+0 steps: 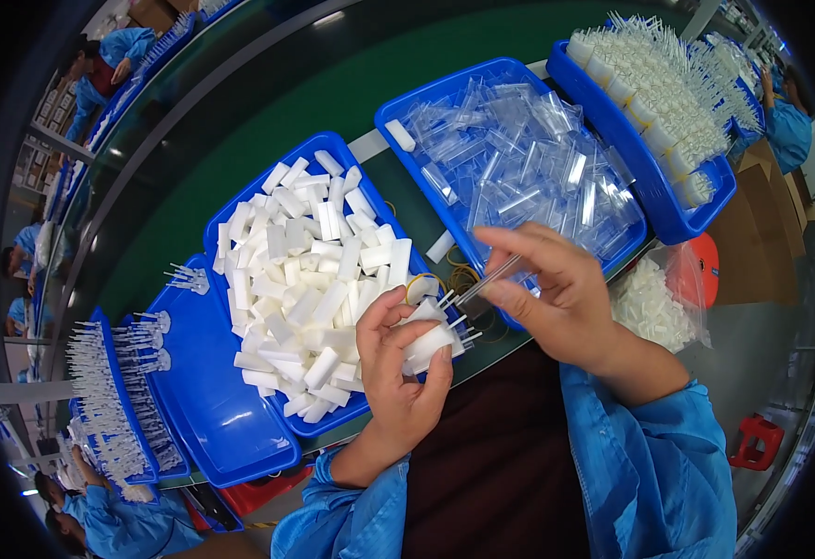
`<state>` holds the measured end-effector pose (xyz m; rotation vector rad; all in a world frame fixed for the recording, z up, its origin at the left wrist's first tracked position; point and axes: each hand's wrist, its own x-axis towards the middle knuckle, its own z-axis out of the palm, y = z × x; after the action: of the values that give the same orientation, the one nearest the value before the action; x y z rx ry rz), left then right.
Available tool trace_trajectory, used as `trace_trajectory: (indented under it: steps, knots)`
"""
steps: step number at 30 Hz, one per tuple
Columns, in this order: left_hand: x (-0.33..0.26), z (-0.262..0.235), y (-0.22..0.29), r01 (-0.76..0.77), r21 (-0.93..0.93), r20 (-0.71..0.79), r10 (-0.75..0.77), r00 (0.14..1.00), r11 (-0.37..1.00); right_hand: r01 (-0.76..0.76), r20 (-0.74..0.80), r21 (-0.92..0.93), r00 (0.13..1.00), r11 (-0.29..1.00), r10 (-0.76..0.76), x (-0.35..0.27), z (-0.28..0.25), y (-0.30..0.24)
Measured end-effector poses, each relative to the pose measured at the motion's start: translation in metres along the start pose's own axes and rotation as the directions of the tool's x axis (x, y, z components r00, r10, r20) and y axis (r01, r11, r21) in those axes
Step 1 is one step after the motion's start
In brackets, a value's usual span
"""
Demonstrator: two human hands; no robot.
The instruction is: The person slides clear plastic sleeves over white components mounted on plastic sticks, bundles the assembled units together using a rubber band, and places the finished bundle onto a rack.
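Your left hand [398,359] is clenched around a white block [429,341], fingers curled under it and thumb pressed along its side, so the end with the thin pins [459,321] points up and to the right, toward your other hand. That tilt keeps the pins free of your palm and easy to reach. Your right hand [556,289] pinches a clear tube [493,279] between thumb and forefinger, its lower end close to the pins and roughly in line with them; whether it touches them is too fine to tell.

The block sits just above the near edge of the green surface [240,140], over your lap. Just left of the block is a blue tray [240,200] heaped with more white blocks, close enough for your left hand to pick from. Behind the block and to its right, a second blue tray [426,93] holds clear tubes, right under your right hand. Some rubber bands [463,278] lie on the surface between those two trays, just behind the block. Further right of the block, a third tray [706,200] is packed with rows of pinned blocks. Well left of the block, more trays [212,410] hold a few pinned pieces. People in blue coats sit further along the line.
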<state>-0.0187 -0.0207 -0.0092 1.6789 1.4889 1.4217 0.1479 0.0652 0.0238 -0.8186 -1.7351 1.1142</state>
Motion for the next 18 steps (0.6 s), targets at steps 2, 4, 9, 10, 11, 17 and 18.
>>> trace_trajectory:
  steps: [2,4,9,10,11,17,18]
  knots:
    - [0.0,0.002,0.0,0.008,-0.027,0.008,-0.007,1.0,1.0,0.0,0.02,0.013,1.0,1.0,0.0,-0.002,0.005,0.004]
    - [0.0,0.003,0.0,0.019,-0.05,0.013,-0.018,1.0,0.999,-0.083,0.064,0.115,0.995,0.99,0.076,-0.006,0.01,0.009]
    - [-0.001,0.003,0.0,0.036,-0.064,0.025,-0.035,0.999,0.997,-0.338,0.127,0.423,0.941,0.841,0.314,-0.011,0.014,0.01]
    - [-0.001,0.003,-0.001,0.037,-0.064,0.026,-0.035,0.999,0.997,-0.404,0.166,0.474,0.914,0.782,0.371,-0.011,0.013,0.01]
    - [-0.001,0.003,-0.002,0.027,-0.057,0.022,-0.026,0.999,0.998,-0.465,0.208,0.52,0.882,0.716,0.423,-0.011,0.013,0.01]
    - [0.001,0.004,-0.002,0.041,-0.054,0.028,-0.039,0.999,0.998,-0.327,0.158,0.326,0.944,0.887,0.29,-0.011,0.012,0.008]
    - [0.001,0.004,-0.002,0.048,-0.059,0.035,-0.046,0.998,0.997,-0.328,0.158,0.327,0.944,0.886,0.291,-0.011,0.012,0.008]
